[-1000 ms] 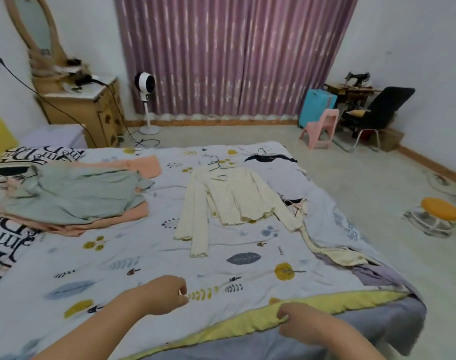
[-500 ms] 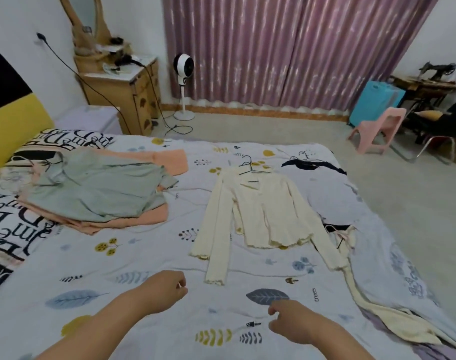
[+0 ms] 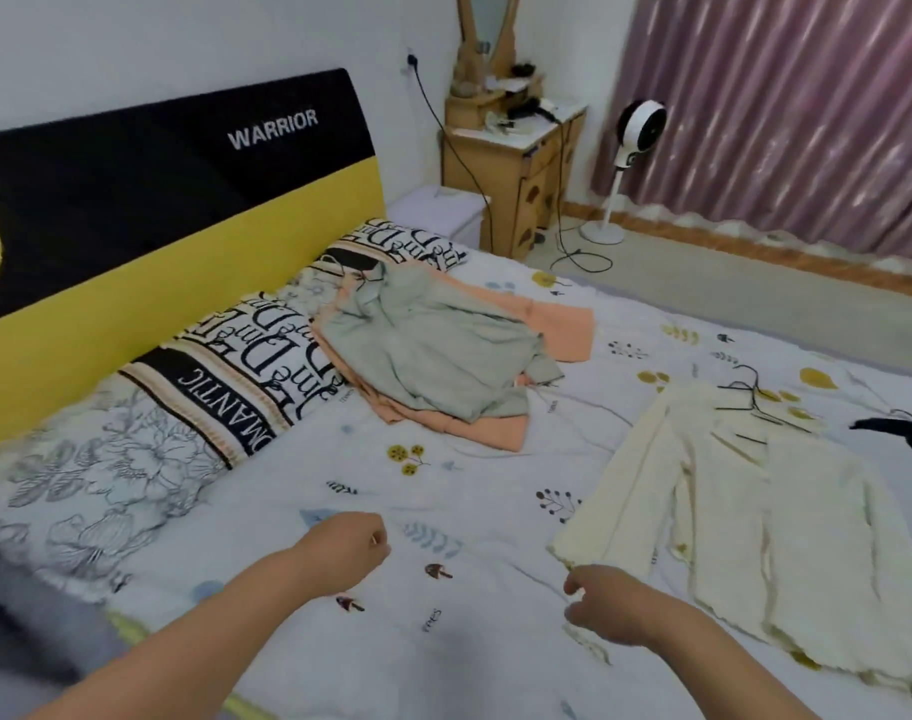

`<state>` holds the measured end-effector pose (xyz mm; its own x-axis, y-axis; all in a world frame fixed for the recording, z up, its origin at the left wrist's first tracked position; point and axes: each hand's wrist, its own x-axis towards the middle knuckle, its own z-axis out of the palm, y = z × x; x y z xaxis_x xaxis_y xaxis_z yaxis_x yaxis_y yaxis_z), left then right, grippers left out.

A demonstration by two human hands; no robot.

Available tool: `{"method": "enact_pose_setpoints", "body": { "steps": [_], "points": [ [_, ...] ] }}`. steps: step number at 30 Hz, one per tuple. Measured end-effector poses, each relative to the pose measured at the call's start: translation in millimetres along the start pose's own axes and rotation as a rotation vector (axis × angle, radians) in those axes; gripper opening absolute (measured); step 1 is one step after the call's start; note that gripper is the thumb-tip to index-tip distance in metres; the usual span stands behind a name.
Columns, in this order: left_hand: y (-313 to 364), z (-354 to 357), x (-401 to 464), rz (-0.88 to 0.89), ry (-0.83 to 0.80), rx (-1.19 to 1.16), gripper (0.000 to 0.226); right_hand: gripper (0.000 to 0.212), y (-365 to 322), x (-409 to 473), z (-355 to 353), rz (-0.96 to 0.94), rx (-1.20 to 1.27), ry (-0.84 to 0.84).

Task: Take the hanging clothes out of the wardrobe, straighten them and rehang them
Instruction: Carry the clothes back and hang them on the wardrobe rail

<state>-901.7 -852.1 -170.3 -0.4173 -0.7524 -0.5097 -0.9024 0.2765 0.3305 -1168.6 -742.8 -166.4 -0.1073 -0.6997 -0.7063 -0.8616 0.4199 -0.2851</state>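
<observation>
Hovering low over the printed bedsheet (image 3: 474, 475), the left hand (image 3: 347, 550) has its fingers curled into a loose fist holding nothing, while the right hand (image 3: 607, 605), fingers bent inward and also holding nothing, sits just beside the cuff of the cream cardigan (image 3: 755, 522). That cardigan lies flat on the bed to the right with a black hanger (image 3: 750, 402) at its collar. A grey-green shirt (image 3: 427, 345) rests on an orange garment (image 3: 557, 324) near the lettered pillows (image 3: 256, 366).
</observation>
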Motion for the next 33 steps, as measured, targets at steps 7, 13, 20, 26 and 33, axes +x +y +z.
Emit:
{"method": "enact_pose_setpoints", "body": {
  "steps": [7,13,20,26,33],
  "points": [
    [-123.9,-81.5,66.1,-0.021,0.044,0.025,0.008,0.043,-127.6,91.2,-25.5,-0.04,0.008,0.007],
    [-219.1,-157.1,167.1,-0.018,0.067,0.047,0.017,0.042,-247.3,208.1,-35.5,-0.021,0.089,0.054],
    [-295.0,-208.0,284.7,0.007,0.131,0.063,0.026,0.043,-317.5,347.7,-53.0,0.026,0.099,0.205],
    [-328.1,-190.2,391.7,-0.055,0.224,0.04,0.037,0.041,-312.8,470.9,-66.3,0.063,-0.032,0.33],
    [-332.4,-172.9,518.0,-0.104,0.468,-0.009,0.046,0.055,-285.3,596.0,-51.9,0.211,0.072,0.381]
  ]
}}
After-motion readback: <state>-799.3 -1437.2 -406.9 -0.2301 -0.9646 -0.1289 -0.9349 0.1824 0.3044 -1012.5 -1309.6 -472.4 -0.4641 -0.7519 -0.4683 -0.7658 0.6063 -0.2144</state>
